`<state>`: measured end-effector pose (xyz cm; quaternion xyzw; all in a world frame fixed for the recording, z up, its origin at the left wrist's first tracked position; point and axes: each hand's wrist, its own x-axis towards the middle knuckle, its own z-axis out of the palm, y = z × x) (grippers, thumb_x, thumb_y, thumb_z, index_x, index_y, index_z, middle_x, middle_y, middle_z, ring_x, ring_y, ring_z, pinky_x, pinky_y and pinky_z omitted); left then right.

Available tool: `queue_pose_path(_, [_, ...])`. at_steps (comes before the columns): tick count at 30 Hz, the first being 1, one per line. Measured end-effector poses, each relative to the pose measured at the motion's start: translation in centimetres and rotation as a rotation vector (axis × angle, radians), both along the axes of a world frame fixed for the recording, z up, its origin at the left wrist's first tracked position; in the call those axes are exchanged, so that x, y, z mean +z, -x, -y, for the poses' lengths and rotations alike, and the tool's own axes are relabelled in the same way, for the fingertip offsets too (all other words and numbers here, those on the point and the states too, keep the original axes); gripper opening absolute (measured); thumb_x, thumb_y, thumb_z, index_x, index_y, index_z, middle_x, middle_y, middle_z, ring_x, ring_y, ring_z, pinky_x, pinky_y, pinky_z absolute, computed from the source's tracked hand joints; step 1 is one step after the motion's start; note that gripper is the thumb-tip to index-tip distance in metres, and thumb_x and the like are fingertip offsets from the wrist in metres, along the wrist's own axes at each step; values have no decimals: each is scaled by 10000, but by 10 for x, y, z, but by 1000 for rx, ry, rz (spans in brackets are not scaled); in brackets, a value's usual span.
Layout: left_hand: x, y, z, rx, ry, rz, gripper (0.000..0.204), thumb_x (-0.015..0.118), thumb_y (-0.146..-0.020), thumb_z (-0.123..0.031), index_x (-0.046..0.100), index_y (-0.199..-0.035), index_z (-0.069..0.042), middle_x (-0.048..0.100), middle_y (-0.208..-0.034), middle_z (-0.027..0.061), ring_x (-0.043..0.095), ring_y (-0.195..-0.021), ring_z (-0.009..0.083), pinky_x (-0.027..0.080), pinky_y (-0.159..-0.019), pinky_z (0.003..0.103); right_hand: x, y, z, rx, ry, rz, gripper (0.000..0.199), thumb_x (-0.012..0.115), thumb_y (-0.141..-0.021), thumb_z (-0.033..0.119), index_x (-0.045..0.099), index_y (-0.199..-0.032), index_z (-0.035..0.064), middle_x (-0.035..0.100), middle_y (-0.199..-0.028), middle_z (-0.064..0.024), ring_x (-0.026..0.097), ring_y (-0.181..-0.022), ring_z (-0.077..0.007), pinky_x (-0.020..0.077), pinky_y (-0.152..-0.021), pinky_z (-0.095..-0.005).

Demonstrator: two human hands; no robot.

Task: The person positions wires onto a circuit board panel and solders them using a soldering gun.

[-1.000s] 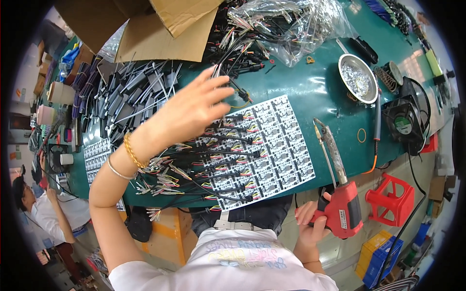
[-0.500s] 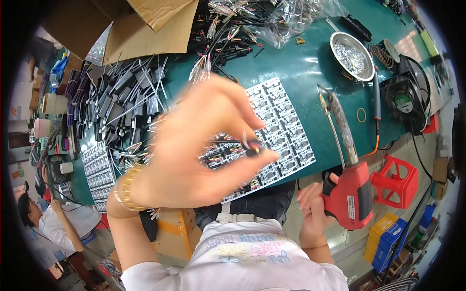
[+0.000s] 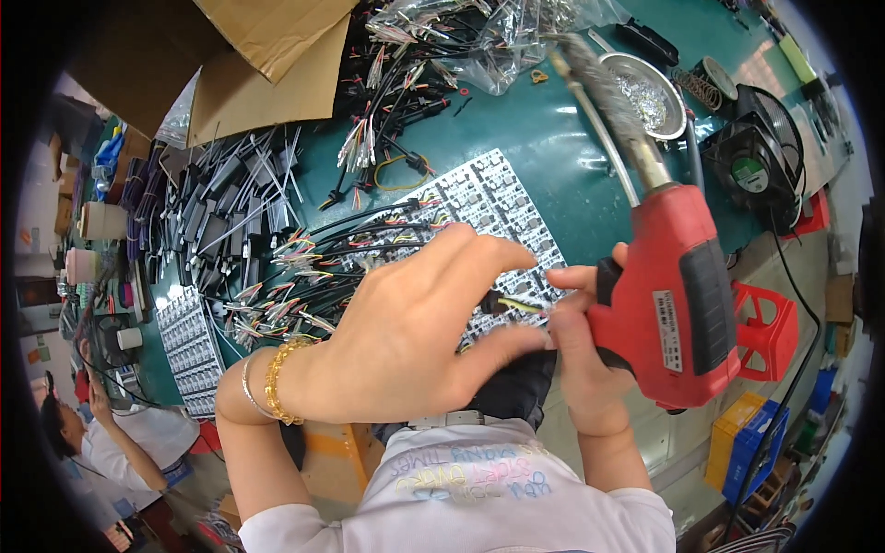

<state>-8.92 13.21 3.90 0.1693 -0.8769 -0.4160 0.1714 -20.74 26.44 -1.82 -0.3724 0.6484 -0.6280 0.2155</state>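
Observation:
My left hand (image 3: 415, 323) is curled round a black cable (image 3: 494, 301) whose thin coloured wires stick out toward the right. Most of that cable is hidden behind the hand. The fingertips of my right hand (image 3: 583, 355) meet at the wire ends, while its other fingers keep hold of a red soldering gun (image 3: 659, 295). The gun's metal barrel and thin feed tube point away from me, up toward the metal bowl. Beneath the hands lies a white panel of small circuit boards (image 3: 502, 198); several black cables (image 3: 369, 241) with bare wire ends lie across its left part.
A metal bowl (image 3: 682, 118) with silvery bits, a solder coil (image 3: 698, 88) and a black fan (image 3: 761, 170) stand at the right. Grey-black cable parts (image 3: 230, 189) pile up at left, near a cardboard box (image 3: 263, 88). Another person (image 3: 120, 438) sits far left.
My right hand has lifted the soldering gun up and inward, bringing its fingertips to the wire ends. My left hand has come down a little toward me with the cable.

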Motion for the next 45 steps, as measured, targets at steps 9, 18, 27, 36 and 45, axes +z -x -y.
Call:
queue_pose_path(9, [22, -22, -18, 63, 445, 63, 188, 687, -729, -71, 599, -883, -9, 549, -718, 65, 537, -581, 209, 404, -454, 300, 0, -8, 7, 87, 13, 184, 204, 667, -819, 19, 638, -1016, 59, 508, -647, 35, 417, -518, -57, 323, -496, -224])
queue_pose_path(18, [-66, -23, -11, 167, -506, -147, 220, 637, -869, -20, 493, -1029, 27, 633, -844, 105, 615, -731, 105, 493, -628, 252, -17, -19, 18, 111, -48, 195, 175, 601, -854, -17, 593, -1026, 17, 529, -673, 11, 453, -557, -51, 350, -502, -226])
queue_pose_path(27, [-83, -22, -14, 214, -530, -272, 210, 652, -860, -28, 516, -1011, 24, 617, -857, 89, 605, -738, 99, 497, -638, 244, -20, -25, 18, 59, -83, 233, 101, 585, -886, 6, 567, -985, 4, 597, -764, -19, 503, -596, -40, 384, -523, -212])
queue_pose_path(36, [-82, -19, -14, 180, -295, -246, 139, 622, -860, 3, 552, -976, 36, 610, -820, 86, 587, -666, 79, 466, -512, 220, -18, -30, 22, 47, -27, 225, 135, 590, -877, -5, 558, -1004, 26, 587, -794, -4, 530, -636, -38, 402, -537, -197])
queue_pose_path(45, [-82, -19, -20, 286, -497, -283, 121, 585, -890, -5, 521, -985, 33, 609, -813, 64, 584, -677, 74, 483, -570, 226, -26, -31, 18, 72, -80, 136, 155, 625, -833, -20, 561, -958, 45, 576, -773, 3, 543, -627, -38, 410, -533, -196])
